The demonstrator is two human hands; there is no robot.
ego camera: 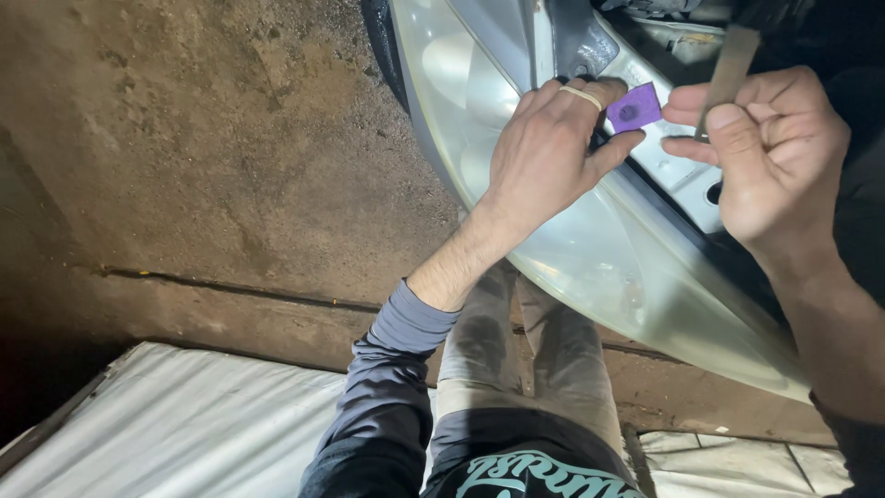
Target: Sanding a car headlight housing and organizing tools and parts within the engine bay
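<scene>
Over the headlight, seen from my head camera, both my hands are at work near its upper edge. My left hand rests on the lens, fingers curled, thumb and forefinger pinching a small purple square right at the seam where the lens meets the dark housing above it. There is a pale ring on one finger. My right hand hovers just past that seam, fingers closed around a thin flat strip that sticks up and away from the lens.

I judge this to be the preparing step: the square and the strip are held close together, just beside each other, not yet pressed to the lens. The next move, as I read it, calls for a steady left hand and a light, flat contact with the curved surface, with no slip toward the housing.

The lens is smooth, glossy, cloudy plastic with a yellowish haze, long and curved. The square looks matte, with a darker spot at its middle. The strip is grey, dull and straight. Below the headlight the floor is rough brown concrete, and nearer me lies a pale sheet.
</scene>
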